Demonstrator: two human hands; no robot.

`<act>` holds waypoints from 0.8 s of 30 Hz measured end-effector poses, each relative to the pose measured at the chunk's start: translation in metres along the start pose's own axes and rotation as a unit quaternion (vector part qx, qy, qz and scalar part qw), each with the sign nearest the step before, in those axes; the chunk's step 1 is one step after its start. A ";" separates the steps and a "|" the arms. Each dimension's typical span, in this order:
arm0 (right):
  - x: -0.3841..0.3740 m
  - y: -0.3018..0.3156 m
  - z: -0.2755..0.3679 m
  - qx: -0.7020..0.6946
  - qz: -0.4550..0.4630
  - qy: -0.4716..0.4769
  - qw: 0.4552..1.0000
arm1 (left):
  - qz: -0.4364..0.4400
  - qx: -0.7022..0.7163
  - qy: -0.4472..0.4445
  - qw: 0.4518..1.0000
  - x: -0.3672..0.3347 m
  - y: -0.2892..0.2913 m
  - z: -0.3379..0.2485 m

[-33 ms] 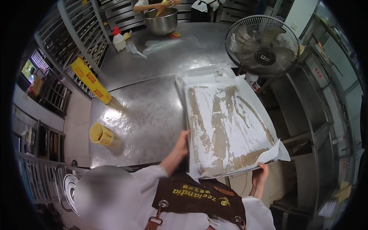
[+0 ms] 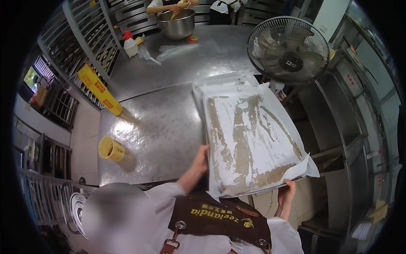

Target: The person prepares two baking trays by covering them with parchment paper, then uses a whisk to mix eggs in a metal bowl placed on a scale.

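A baking tray (image 2: pixel 206 127) lined with white parchment paper (image 2: pixel 226 139) lies tilted at the table's right side, its near end beyond the table edge. Brownish, patchy residue streaks the paper, and its near right corner curls up. My left hand (image 2: pixel 203 157) is closed on the tray's left rim, its fingertips partly hidden by the rim and paper. At the near right corner, my right hand (image 2: pixel 287 191) grips the tray's edge beneath the curled paper.
On the steel table (image 2: pixel 165 131) stand a yellow tub (image 2: pixel 111 149) and a long yellow box (image 2: pixel 99 89). A black fan (image 2: pixel 289 53) is at the far right. Beyond are a red-topped bottle (image 2: pixel 130 44), plastic bags (image 2: pixel 175 51) and a steel bowl (image 2: pixel 177 25) with another person's hands above it.
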State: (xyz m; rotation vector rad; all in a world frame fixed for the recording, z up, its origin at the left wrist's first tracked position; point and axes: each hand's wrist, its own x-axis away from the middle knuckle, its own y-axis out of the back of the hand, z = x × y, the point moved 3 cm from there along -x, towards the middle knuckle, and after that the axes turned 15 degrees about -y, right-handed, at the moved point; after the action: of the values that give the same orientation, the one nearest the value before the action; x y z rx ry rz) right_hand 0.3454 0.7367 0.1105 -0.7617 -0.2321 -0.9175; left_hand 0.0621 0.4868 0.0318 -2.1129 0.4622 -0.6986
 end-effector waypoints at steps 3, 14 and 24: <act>-0.030 0.038 -0.006 0.015 -0.011 0.000 1.000 | 0.000 0.015 0.006 1.000 -0.004 0.000 0.016; -0.106 0.054 -0.008 0.365 0.115 -0.310 0.870 | -0.008 -0.671 -0.181 0.719 0.025 -0.027 -0.062; -0.004 -0.138 -0.030 0.609 0.513 -0.477 0.372 | -0.270 -0.398 -0.293 0.826 0.282 0.046 -0.025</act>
State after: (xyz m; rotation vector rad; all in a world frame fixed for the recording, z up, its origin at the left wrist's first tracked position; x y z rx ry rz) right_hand 0.2307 0.6676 0.1553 0.2362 -1.1433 1.1129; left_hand 0.2621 0.2907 0.0959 -3.1472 -0.2779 -0.0733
